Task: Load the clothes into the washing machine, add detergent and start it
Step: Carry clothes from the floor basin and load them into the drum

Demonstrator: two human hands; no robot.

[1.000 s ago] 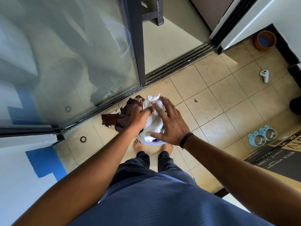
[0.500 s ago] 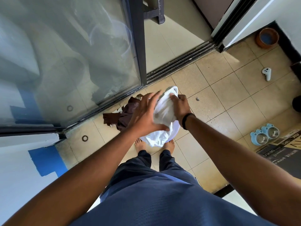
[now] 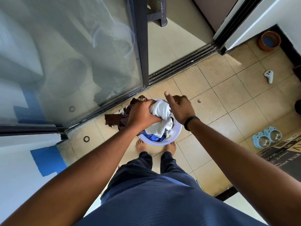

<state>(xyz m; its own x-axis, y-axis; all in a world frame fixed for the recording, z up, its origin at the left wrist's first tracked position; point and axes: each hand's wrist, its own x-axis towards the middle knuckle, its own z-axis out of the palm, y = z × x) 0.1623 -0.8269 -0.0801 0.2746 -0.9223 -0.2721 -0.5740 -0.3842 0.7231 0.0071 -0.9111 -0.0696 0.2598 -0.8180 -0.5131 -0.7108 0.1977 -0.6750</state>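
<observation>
White cloth (image 3: pixel 160 110) is now bunched and gripped in the left hand (image 3: pixel 143 115) over the basin (image 3: pixel 176 132) near the feet, no longer spread between both hands. Right hand (image 3: pixel 180 106) is curled at the cloth's right edge; its grip cannot be confirmed. Loading is judged not yet begun; no washer visible.

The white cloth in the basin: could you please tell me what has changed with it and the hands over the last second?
The left hand moved from the brown cloth onto the white cloth and now grips it; the right hand went from open to curled. The basin and brown cloth stayed put.
</observation>
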